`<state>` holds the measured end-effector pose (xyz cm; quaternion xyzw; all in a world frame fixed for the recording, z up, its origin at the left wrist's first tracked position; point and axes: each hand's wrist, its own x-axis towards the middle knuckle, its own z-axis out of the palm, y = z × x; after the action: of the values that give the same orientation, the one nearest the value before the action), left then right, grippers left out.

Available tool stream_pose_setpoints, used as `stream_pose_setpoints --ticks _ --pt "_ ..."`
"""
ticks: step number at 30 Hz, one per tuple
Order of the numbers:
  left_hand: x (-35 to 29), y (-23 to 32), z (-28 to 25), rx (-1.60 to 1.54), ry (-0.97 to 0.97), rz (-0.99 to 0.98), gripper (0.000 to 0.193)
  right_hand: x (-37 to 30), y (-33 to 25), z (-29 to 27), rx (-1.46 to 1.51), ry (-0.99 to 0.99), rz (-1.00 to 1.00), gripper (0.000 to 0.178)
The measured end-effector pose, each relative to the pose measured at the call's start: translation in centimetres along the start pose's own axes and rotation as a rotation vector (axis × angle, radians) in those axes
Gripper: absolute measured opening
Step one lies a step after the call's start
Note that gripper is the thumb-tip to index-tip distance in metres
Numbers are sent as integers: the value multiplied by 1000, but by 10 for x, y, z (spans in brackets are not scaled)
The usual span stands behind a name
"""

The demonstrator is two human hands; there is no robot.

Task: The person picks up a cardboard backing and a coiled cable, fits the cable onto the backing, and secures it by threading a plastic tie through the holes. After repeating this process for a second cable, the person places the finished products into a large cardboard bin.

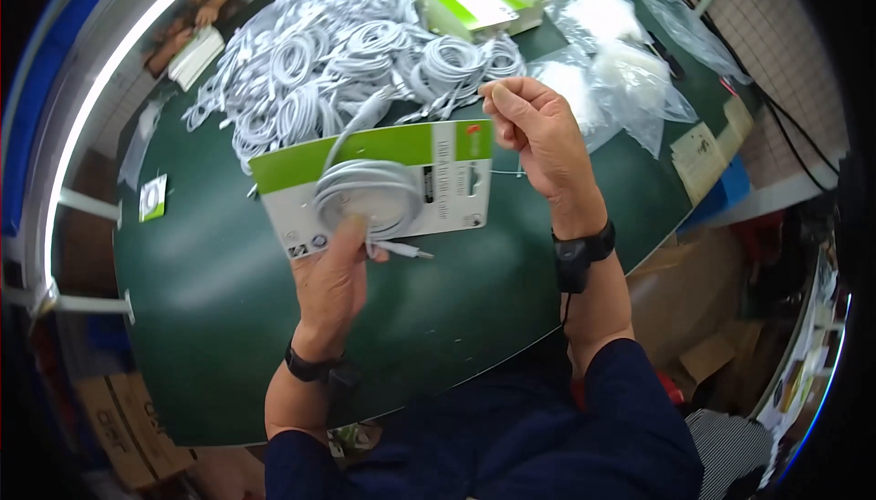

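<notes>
My left hand [336, 267] grips a green-and-white backing card [456, 194] together with a coiled white cable [401, 192], the thumb pressing the coil against the card. One cable plug points right below the coil, and the other end rises over the card's top edge. A thin white strand sticks out past the card's right edge. Just beyond that edge, my right hand [538, 126] is raised with thumb and forefinger pinched; whatever sits between them, if anything, is too small to make out.
A large heap of coiled white cables [310, 53] covers the far side of the green table [438, 317]. Stacked green-and-white cards [470, 3] and clear plastic bags with white contents [602, 71] lie at the far right. Another person's hands [208, 12] show at the far left.
</notes>
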<state>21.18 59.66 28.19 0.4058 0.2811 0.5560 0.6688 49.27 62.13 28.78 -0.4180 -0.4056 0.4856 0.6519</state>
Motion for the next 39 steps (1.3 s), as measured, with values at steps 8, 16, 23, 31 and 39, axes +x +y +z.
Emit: stream_pose_setpoints --ticks 8,16,23,31,39 --pt "-8 6 -4 -6 -91 15 46 -55 68 28 324 -471 186 43" --pt "-10 2 0 31 -118 15 31 -59 73 16 257 -400 388 43" --pt "-10 1 -2 69 -120 -49 33 -58 68 14 299 -441 454 50" --pt "-2 -4 -8 106 -138 -170 51 -46 64 43 506 -485 191 51" --pt "-1 -2 -8 81 -144 -177 49 -14 56 48 30 -644 94 36"
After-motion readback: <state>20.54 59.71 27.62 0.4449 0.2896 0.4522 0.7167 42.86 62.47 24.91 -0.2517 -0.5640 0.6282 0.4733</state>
